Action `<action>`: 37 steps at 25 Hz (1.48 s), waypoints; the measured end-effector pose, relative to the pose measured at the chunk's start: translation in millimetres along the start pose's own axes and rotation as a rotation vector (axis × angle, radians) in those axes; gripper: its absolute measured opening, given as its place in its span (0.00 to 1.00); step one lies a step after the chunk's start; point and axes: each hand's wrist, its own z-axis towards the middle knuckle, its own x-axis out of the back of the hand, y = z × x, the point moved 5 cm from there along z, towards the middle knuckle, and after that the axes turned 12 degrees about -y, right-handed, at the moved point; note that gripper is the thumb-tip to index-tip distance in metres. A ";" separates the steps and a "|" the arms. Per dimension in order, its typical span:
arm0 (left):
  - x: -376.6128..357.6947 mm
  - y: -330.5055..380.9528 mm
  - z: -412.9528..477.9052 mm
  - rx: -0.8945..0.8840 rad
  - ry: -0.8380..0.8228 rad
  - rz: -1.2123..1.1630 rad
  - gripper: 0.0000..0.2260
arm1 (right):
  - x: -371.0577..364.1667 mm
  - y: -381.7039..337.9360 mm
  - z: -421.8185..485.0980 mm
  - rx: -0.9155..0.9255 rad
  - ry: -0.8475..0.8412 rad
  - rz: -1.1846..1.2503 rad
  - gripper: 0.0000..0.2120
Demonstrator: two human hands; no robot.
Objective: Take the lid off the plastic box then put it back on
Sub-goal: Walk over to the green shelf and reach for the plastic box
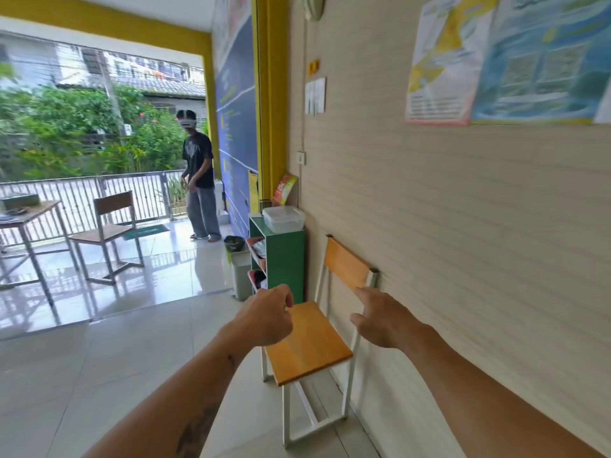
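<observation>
A clear plastic box [283, 220] with its lid [281, 213] on stands on top of a green shelf unit [287, 259] against the wall, well ahead of me. Both my arms reach forward over a wooden chair. My left hand [266, 315] hangs with fingers loosely curled and holds nothing. My right hand [383, 320] is spread, fingers apart, empty, near the chair's backrest. Both hands are far short of the box.
An orange wooden chair [307, 342] with a white frame stands between me and the shelf, along the wall on my right. A grey bin [240, 272] sits left of the shelf. A person [200, 180] stands at the doorway; a desk [26, 213] and another chair [109, 226] are at left.
</observation>
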 end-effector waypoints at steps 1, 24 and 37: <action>10.1 -12.7 12.3 0.004 0.020 -0.006 0.09 | 2.3 -9.0 18.6 0.004 -0.001 0.001 0.28; 192.6 -298.5 345.5 -0.102 -0.039 0.059 0.08 | 38.6 -176.8 465.5 -0.087 0.085 0.071 0.31; 283.3 -428.8 578.4 -0.065 -0.024 0.026 0.07 | 69.8 -200.8 751.8 -0.107 0.011 0.018 0.33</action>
